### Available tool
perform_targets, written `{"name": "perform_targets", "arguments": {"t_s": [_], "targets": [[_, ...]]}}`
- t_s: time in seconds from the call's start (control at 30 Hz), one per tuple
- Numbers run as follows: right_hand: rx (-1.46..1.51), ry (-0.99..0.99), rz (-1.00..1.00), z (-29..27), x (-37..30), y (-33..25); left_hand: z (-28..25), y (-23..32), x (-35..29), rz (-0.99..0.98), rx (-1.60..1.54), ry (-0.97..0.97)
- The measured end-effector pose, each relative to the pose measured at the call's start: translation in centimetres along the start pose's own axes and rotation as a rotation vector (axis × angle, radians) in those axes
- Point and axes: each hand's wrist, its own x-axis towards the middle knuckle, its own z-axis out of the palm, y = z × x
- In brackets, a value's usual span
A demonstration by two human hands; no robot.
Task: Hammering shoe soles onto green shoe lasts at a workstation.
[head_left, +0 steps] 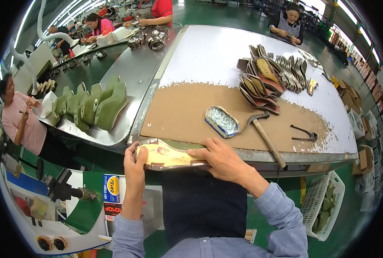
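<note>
Both hands at the near edge of the workbench (187, 107), a table with a worn brown top and white patches further back. Between them: a shoe last capped with a flat cream-yellow insole board (167, 155), red print on its face, lying sideways along the table's metal lip.

Left hand (135, 165): wrapped around the heel end of the insole-covered last, thumb on top, fingers curled under. Closed grip on it.

Right hand (221, 161): laid over the toe end, fingers (200, 151) pressing flat on the upper face, palm over the edge. Also holding the piece.

On the brown surface just behind the hands: a small blue-and-white open box of metal tacks (221, 121). Just to its right, a wooden-handled hammer (266, 137), handle overhanging the near edge. Further right, well apart, dark metal pincers (305, 133).

Back of the table: a fanned stack of insole boards and shank pieces (268, 77).

To the left, on a steel conveyor surface (131, 73), a row of green plastic shoe lasts (94, 107). Other people stand at work around the line.
</note>
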Motion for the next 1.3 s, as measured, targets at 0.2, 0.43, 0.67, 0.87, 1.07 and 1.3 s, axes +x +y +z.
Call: {"name": "perform_targets", "arguments": {"t_s": [0.2, 0.43, 0.67, 0.87, 1.07, 1.3], "targets": [[0.026, -0.013, -0.012, 2.6, -0.2, 0.6, -4.2, -3.3, 1.3, 0.036, 0.352, -0.076], [0.014, 0.035, 0.004, 2.9, -0.7, 1.0, 16.0, 2.0, 8.0, 0.635, 1.001, -0.84], [-0.023, 0.088, 0.035, 3.1, -0.6, 0.0, 22.4, -2.1, 11.2, 0.468, 1.357, -0.973], [-0.029, 0.085, 0.054, 3.1, -1.0, 0.5, 22.3, -3.0, 11.1, 0.502, 1.389, -0.97], [0.006, 0.059, 0.076, 3.4, -0.6, 0.1, 21.3, -3.7, 11.0, 0.658, 1.187, -0.781], [0.022, 0.049, 0.091, 3.4, -0.8, 0.3, 16.0, 3.2, 7.1, 0.387, 0.772, -0.803]]}}
